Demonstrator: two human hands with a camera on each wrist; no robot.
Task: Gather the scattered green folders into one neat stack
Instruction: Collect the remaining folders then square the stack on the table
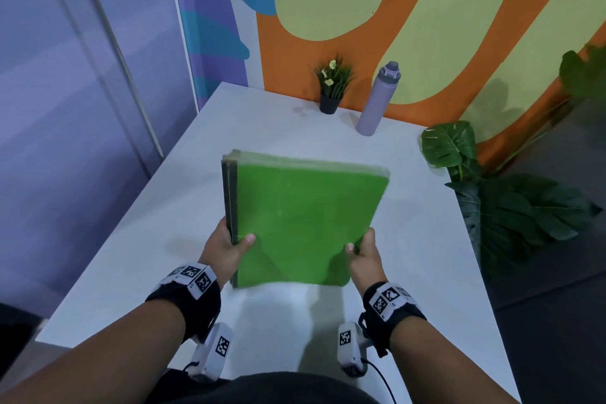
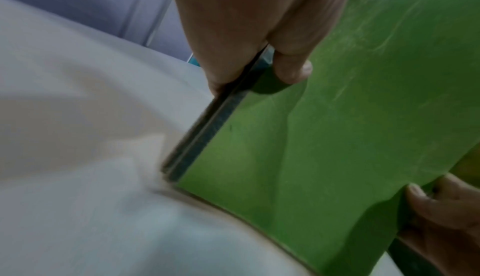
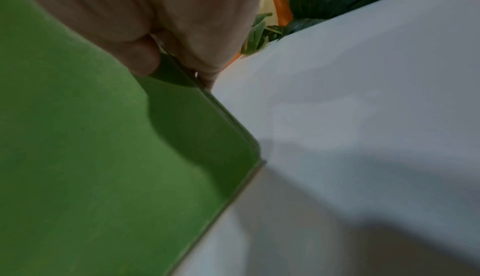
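Observation:
A stack of green folders (image 1: 301, 213) stands tilted on its near edge over the middle of the white table (image 1: 164, 207). My left hand (image 1: 229, 244) grips its left side, thumb on the front cover and fingers behind. On the right side my right hand (image 1: 359, 248) holds the stack the same way. In the left wrist view the left hand (image 2: 259, 68) pinches the dark spines of the folders (image 2: 324, 136). The right wrist view has the right hand (image 3: 176, 62) clamped over the folders' (image 3: 91, 157) rounded-corner edge.
A small potted plant (image 1: 332, 88) and a lilac water bottle (image 1: 378, 100) stand at the table's far edge against the painted wall. Large-leaved plants (image 1: 485, 187) crowd the table's right side. A grey partition (image 1: 65, 108) runs along the left.

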